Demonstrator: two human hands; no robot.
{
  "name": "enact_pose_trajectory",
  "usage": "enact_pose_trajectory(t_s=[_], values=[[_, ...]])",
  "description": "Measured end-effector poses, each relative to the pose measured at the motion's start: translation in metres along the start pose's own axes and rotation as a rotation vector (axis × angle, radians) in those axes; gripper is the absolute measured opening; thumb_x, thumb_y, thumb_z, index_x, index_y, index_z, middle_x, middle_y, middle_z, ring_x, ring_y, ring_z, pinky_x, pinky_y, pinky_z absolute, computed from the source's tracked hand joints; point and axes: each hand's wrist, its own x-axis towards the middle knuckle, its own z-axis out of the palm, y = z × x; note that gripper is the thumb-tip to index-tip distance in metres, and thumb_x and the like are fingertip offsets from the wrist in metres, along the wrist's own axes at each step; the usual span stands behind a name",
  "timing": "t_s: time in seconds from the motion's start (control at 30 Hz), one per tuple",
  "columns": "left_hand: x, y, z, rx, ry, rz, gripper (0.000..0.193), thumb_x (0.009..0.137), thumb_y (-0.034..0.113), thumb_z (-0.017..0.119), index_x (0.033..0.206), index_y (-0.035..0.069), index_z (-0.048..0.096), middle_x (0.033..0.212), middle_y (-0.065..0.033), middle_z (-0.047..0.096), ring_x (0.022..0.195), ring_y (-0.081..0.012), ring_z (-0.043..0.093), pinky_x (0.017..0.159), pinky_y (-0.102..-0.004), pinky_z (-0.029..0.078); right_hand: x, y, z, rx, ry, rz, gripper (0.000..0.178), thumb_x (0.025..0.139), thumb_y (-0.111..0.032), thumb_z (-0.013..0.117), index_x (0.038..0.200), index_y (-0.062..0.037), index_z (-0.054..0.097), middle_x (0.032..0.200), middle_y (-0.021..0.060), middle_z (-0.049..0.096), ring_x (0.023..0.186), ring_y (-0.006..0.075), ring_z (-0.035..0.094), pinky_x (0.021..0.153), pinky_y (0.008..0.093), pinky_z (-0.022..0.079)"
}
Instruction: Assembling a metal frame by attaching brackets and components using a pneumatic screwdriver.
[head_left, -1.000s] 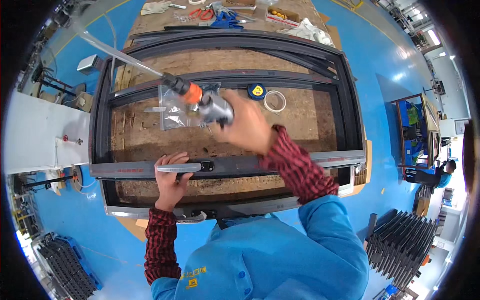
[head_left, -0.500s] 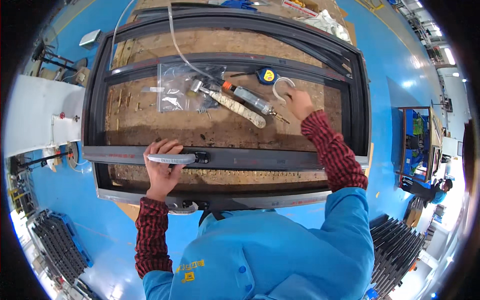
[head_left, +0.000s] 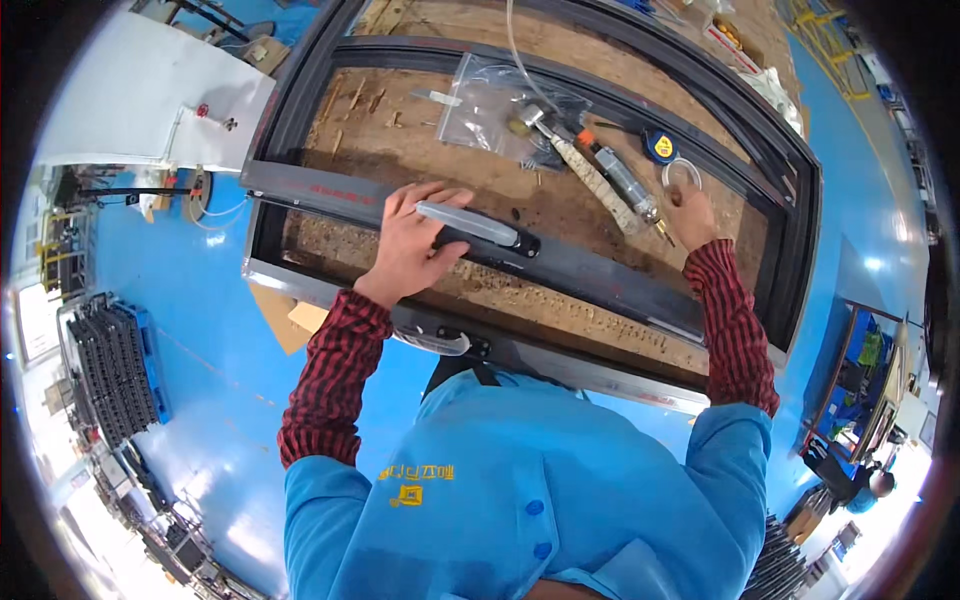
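Observation:
My left hand (head_left: 412, 245) lies over the near bar of a dark grey metal frame (head_left: 590, 285). Its fingers bend over the bar's far side and the thumb is on the near side, around the free end of a plastic-wrapped grey handle (head_left: 470, 224) mounted there. At the right, my right hand (head_left: 694, 215) has its fingers closed on the near part of a thin whitish ring (head_left: 668, 170), perhaps a tape roll. Close by are a blue and yellow tape measure (head_left: 661, 147), an air screwdriver (head_left: 622, 180) and a hammer (head_left: 590, 182) with a wrapped handle.
A clear plastic bag (head_left: 490, 112) with dark parts lies on the wooden board (head_left: 385, 125) inside the frame. A hose (head_left: 518, 50) runs to the screwdriver. Nearer me, a second bar carries another wrapped handle (head_left: 430, 342). An open box (head_left: 735, 42) stands at the far right.
The whole view has turned and shifted, so the frame now slants and appears lower at the right. Both hands keep about the same places on the bar and the ring.

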Motion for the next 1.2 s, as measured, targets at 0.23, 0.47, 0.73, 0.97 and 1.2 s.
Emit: enact_pose_trajectory(t_s=[0.23,0.47,0.73,0.97,1.2], values=[[0.009,-0.001,-0.002,-0.112,-0.065,0.078,0.037,0.089,0.032,0.061,0.121,0.016,0.068,0.126,0.0017,0.066,0.111,-0.0223,0.056,0.103,-0.0394,0.03,-0.11,-0.225,0.034,0.485,0.306,-0.543,0.019,0.08,0.002,0.063,0.098,-0.0034,0.061,0.103,0.0107,0.067,0.088,0.0292,0.061,0.081,0.0363,0.05],[0.009,-0.016,0.006,-0.34,-0.065,-0.007,0.032,0.097,0.035,0.054,0.104,0.011,0.073,0.103,0.0021,0.072,0.093,-0.0177,0.058,0.097,-0.0339,0.033,-0.129,-0.232,0.066,0.482,0.518,-0.575,0.02,0.079,0.006,0.061,0.098,-0.0009,0.059,0.113,0.0116,0.068,0.091,0.0287,0.06,0.082,0.0362,0.05],[0.07,-0.035,-0.011,-0.427,-0.538,-0.269,0.044,0.095,0.044,0.057,0.078,0.006,0.07,0.069,-0.0019,0.064,0.06,-0.0214,0.052,0.065,-0.032,0.042,-0.125,-0.229,0.068,0.509,0.544,-0.583,0.021,0.078,0.006,0.061,0.097,-0.0003,0.058,0.112,0.0137,0.068,0.09,0.0291,0.061,0.081,0.0362,0.05],[0.132,-0.001,0.005,-0.374,-0.888,-0.33,0.055,0.098,0.048,0.049,0.071,0.001,0.058,0.061,-0.0051,0.055,0.055,-0.0189,0.048,0.056,-0.0313,0.04,-0.127,-0.231,0.072,0.501,0.57,-0.571,0.02,0.077,0.008,0.06,0.095,-0.0002,0.058,0.11,0.0148,0.068,0.09,0.0299,0.061,0.081,0.0366,0.05],[0.131,-0.002,0.007,-0.044,-0.779,-0.082,0.059,0.098,0.052,0.044,0.068,0.002,0.054,0.061,-0.005,0.054,0.055,-0.0214,0.047,0.059,-0.035,0.04,-0.126,-0.232,0.07,0.509,0.603,-0.593,0.02,0.077,0.009,0.059,0.095,-0.0004,0.057,0.109,0.0144,0.068,0.088,0.0304,0.061,0.079,0.0363,0.05]])
